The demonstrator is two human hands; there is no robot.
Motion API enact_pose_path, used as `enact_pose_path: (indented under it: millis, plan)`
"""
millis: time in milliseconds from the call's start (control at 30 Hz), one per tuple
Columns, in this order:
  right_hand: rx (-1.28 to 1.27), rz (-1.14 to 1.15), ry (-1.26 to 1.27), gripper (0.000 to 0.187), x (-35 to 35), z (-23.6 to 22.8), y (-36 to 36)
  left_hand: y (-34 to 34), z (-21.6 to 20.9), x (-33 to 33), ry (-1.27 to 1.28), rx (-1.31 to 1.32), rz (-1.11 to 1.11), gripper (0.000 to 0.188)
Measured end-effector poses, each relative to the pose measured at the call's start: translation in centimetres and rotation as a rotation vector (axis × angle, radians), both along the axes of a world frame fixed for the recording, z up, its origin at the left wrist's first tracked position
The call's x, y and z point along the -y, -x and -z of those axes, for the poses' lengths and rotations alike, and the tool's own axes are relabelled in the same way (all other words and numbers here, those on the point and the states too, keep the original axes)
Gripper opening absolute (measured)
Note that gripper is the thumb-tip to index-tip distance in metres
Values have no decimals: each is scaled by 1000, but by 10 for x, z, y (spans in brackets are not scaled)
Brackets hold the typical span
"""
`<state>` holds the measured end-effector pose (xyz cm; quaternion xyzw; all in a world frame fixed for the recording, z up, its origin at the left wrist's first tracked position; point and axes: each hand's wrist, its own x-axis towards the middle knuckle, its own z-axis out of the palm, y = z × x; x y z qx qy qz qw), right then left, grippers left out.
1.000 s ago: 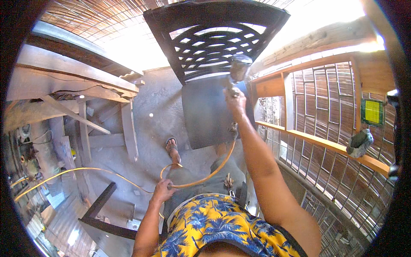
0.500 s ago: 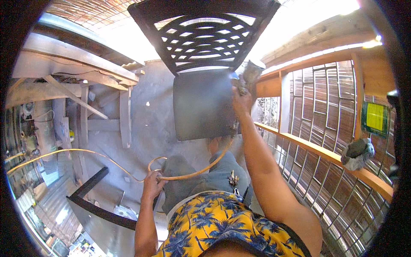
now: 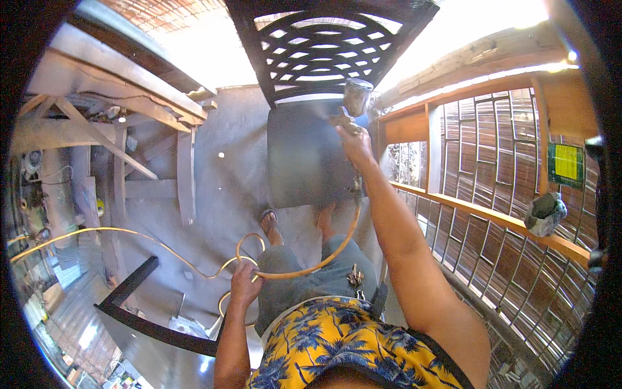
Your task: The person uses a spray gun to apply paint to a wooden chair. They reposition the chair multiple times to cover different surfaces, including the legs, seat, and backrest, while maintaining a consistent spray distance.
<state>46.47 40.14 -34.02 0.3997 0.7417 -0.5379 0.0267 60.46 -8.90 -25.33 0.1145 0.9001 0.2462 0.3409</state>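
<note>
My right hand [image 3: 356,144] is wrapped round the handle of a spray gun [image 3: 346,120], which has a smudged clear cup [image 3: 357,98] on top. It hangs over the far right part of a dark chair seat [image 3: 301,162], and a faint mist drifts near its nozzle. The chair's black lattice backrest [image 3: 327,55] rises beyond. A yellow air hose [image 3: 334,259] runs from below the gun's handle, across my thighs, to my left hand [image 3: 245,283]. That hand is closed round the hose, with loops of it beside my fingers.
At the left stands a wooden frame [image 3: 186,175] with braces. Nearer, a dark-edged panel or tabletop [image 3: 155,340] lies low by my left arm. Along the right runs a barred grille with a wooden rail [image 3: 479,216], bearing a grey lump [image 3: 545,214] and a yellow-green packet [image 3: 565,164].
The spray gun has moved left over the far part of the seat, and its cup has swung left too. My left foot now shows beside the chair. Both hands keep their hold.
</note>
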Motion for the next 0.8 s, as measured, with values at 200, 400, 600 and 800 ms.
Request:
enact_pose_path:
  millis: [200, 400, 600, 800]
  plan:
    - [-99, 1, 442, 38, 55, -50, -15, 12, 9, 35, -179, -9, 64, 35]
    - [63, -1, 180, 31, 107, -88, -104, 30, 24, 65, -263, -5, 202, 37]
    - [258, -165, 110, 41, 179, -66, -174, 2, 34, 74, -275, 70, 263, 40]
    - [211, -304, -50, 37, 225, -5, -191, -32, 36, 77, -219, 100, 218, 41]
